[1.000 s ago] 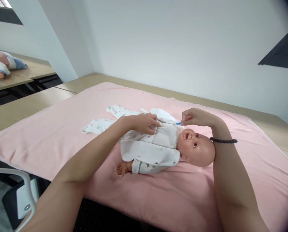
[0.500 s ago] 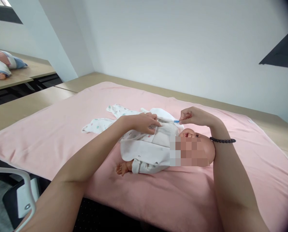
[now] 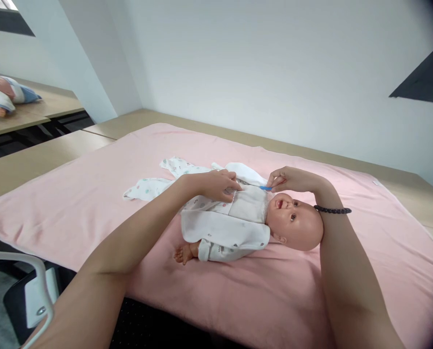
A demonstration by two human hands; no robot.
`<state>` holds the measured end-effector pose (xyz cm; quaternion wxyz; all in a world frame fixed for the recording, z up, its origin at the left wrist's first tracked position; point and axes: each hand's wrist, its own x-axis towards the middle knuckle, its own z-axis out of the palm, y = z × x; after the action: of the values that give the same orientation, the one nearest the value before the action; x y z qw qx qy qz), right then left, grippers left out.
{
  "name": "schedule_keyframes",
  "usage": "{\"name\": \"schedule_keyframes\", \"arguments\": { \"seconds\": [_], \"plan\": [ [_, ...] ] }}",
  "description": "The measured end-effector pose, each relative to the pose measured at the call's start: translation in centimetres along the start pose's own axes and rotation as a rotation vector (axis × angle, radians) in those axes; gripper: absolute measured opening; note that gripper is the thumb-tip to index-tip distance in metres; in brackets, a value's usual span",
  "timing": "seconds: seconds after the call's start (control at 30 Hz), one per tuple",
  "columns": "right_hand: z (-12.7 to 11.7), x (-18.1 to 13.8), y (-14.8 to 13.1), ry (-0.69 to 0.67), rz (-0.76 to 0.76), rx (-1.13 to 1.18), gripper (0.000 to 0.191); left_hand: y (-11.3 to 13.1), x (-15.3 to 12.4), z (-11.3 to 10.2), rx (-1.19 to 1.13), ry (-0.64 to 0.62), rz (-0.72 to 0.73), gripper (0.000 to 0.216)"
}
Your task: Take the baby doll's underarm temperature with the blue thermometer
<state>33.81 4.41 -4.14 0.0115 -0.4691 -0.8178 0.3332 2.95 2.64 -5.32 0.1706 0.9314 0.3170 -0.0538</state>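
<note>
A baby doll (image 3: 296, 223) lies on its back, head to the right, in a white printed outfit (image 3: 220, 228) that is spread apart at the front over a white inner layer (image 3: 249, 203). My left hand (image 3: 218, 185) rests on the doll's torso, its fingers somewhat apart and touching the cloth. Above the doll's shoulder, my right hand (image 3: 284, 179) pinches a slim blue stick (image 3: 265, 188) between thumb and fingers. The stick points left across the upper chest beside the neck; part of it is hidden by the fingers. My right forearm passes close behind the doll's head.
A pink blanket (image 3: 103, 198) covers much of the wooden table (image 3: 56, 150). A white wall (image 3: 256, 72) stands behind it. Another doll (image 3: 13, 94) lies on a farther table at left. A chair with a pale curved frame (image 3: 42, 276) is at lower left.
My right hand has come slightly down and left with the blue stick, nearer the doll's neck and chest. My left hand has stayed in place on the torso.
</note>
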Motion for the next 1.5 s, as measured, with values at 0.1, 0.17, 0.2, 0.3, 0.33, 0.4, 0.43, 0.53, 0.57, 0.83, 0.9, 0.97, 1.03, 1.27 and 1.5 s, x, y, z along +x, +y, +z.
{"name": "schedule_keyframes", "arguments": {
  "seconds": [0.1, 0.17, 0.2, 0.3, 0.33, 0.4, 0.43, 0.53, 0.57, 0.83, 0.9, 0.97, 1.03, 1.27, 1.5],
  "plan": [
    [0.0, 0.4, 0.6, -0.059, -0.007, 0.019, 0.030, 0.0, 0.0, 0.0, -0.006, 0.001, -0.004, 0.053],
    [0.0, 0.4, 0.8, -0.039, -0.012, 0.032, 0.031, 0.0, 0.1, 0.0, -0.008, 0.000, -0.008, 0.053],
    [-0.1, 0.4, 0.8, -0.011, -0.014, 0.033, 0.030, 0.0, 0.1, 0.0, -0.007, 0.000, -0.007, 0.054],
    [-0.1, 0.2, 0.7, 0.085, 0.000, 0.000, 0.021, -0.2, 0.1, 0.1, -0.009, 0.004, -0.003, 0.054],
    [-0.1, 0.2, 0.6, 0.086, 0.009, -0.008, 0.020, -0.2, 0.1, 0.1, -0.011, 0.006, 0.000, 0.054],
    [0.0, 0.2, 0.5, 0.031, 0.019, 0.011, 0.021, -0.3, 0.1, 0.1, -0.015, 0.012, 0.004, 0.054],
    [0.0, 0.2, 0.5, -0.005, 0.019, 0.034, 0.024, -0.2, 0.1, 0.1, -0.015, 0.013, 0.005, 0.054],
    [0.1, 0.4, 0.5, -0.060, 0.020, 0.083, 0.030, -0.1, 0.1, 0.1, -0.009, 0.009, -0.001, 0.054],
    [0.1, 0.4, 0.5, -0.063, 0.024, 0.088, 0.031, -0.1, 0.0, 0.1, -0.008, 0.008, -0.003, 0.054],
    [-0.2, 0.0, 1.4, 0.269, 0.080, 0.101, 0.027, -2.3, 0.3, -0.2, -0.129, 0.250, 0.059, 0.055],
    [0.0, 0.2, 2.3, 0.276, 0.104, 0.166, 0.031, -3.9, 1.0, 0.4, -0.202, 0.464, -0.043, 0.060],
    [0.3, 0.5, 3.3, 0.171, 0.076, 0.240, 0.037, -5.6, 1.7, 1.4, -0.274, 0.586, -0.221, 0.063],
    [0.6, 0.9, 4.0, 0.032, 0.025, 0.306, 0.044, -7.0, 2.2, 2.3, -0.332, 0.554, -0.346, 0.064],
    [1.0, 1.1, 4.2, -0.093, -0.057, 0.431, 0.060, -8.4, 2.4, 3.0, -0.454, 0.379, -0.353, 0.057],
    [-0.3, -0.1, 3.4, 0.109, -0.021, 0.427, 0.051, -7.8, 2.7, 2.0, -0.867, 0.760, -0.234, 0.034]
  ]
}}
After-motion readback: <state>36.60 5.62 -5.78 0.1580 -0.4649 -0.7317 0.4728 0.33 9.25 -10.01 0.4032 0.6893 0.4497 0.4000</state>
